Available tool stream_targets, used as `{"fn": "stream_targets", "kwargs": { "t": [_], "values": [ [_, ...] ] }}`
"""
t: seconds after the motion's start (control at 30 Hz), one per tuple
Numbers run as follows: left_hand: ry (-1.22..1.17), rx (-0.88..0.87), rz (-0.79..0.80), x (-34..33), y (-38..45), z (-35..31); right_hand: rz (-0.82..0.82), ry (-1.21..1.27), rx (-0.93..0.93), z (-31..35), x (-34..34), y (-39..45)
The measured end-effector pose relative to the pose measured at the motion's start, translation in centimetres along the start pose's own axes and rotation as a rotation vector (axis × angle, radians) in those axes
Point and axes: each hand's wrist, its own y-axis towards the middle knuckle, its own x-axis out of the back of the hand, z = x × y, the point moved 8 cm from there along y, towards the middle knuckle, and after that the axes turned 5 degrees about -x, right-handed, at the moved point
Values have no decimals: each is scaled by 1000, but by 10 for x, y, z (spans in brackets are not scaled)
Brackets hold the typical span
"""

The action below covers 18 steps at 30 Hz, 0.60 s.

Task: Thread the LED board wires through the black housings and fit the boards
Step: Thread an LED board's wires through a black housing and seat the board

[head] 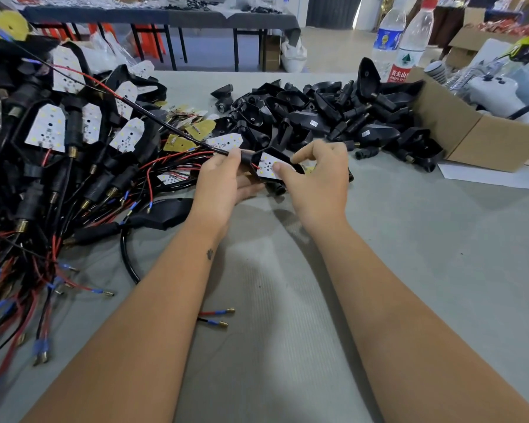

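Step in hand: you are seating a white LED board (pixel 269 169) into the black housing (pixel 283 166) that you are holding just above the surface (pixel 287 300).
Left grip: your left hand (pixel 223 184) is curling round the stem end of the housing, thumb on top, where the sleeved wire (pixel 165 125) is coming out and running up and away to your left.
Right grip: your right hand (pixel 315 181) is pinching the board's near right edge, thumb pressing on its white face and the other fingers bent over the housing's far rim.
Where the piece is: it is sitting between your two hands, touching both (its underside is hidden by your palm).
Key relation: the housing's long axis is running left to right, stem toward your left hand and wide open end toward your right, so the board is lying nearer your right hand, and that thumb is probably the one doing the pushing.
Seating: the board is looking tilted, not yet flush, though I cannot tell for certain.
Risk: the short red lead (pixel 255 166) at the board's left corner may be getting trapped under the edge.
Stock: finished units (pixel 46 126) are piling up on your left, empty housings (pixel 318 114) lying beyond your hands to the right beside a cardboard box (pixel 471 135).
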Motion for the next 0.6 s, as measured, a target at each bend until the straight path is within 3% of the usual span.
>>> {"fn": "stream_targets", "kwargs": {
  "t": [0.07, 0.3, 0.37, 0.47, 0.6],
  "values": [
    [28, 4, -35, 3, 1, 1, 5, -13, 31, 3, -1, 0],
    [47, 66, -121, 12, 0, -1, 349, 110, 47, 13, -24, -10],
    [78, 52, -117, 14, 1, -5, 432, 253, 18, 16, -28, -15],
    [225, 36, -9, 4, -2, -11, 473, 506, -178, 10, -30, -13],
    [598, -91, 332, -30, -17, -14, 425, 472, -272, -2, -26, -4]
  ]
}}
